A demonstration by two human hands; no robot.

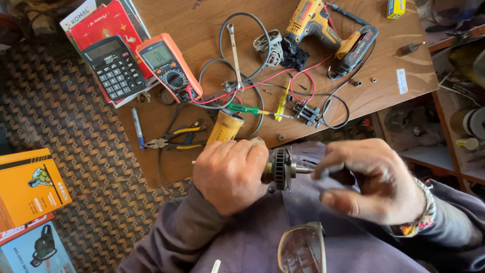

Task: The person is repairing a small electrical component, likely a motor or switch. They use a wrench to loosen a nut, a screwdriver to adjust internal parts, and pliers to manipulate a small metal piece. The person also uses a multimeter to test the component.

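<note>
1. Over the lap, just off the table's near edge: the motor rotor point(279, 168) is held level between both hands, its black fan disc upright and its shaft sticking out each side.
2. Table point(399, 48) carries a yellow drill point(323, 25) at the far edge, a calculator point(113, 66) and an orange meter point(169, 65) at the far left, and pliers point(174, 139) and a green screwdriver point(247, 109) near the front edge.
3. Left hand point(230, 174): fingers wrapped shut around the rotor body.
4. Right hand point(376, 182): thumb and fingers pinched on the shaft end, blurred.
5. Step, my read: working the shaft-end part. Next move needs a firm left-hand hold and a straight pull or twist along the shaft.
</note>
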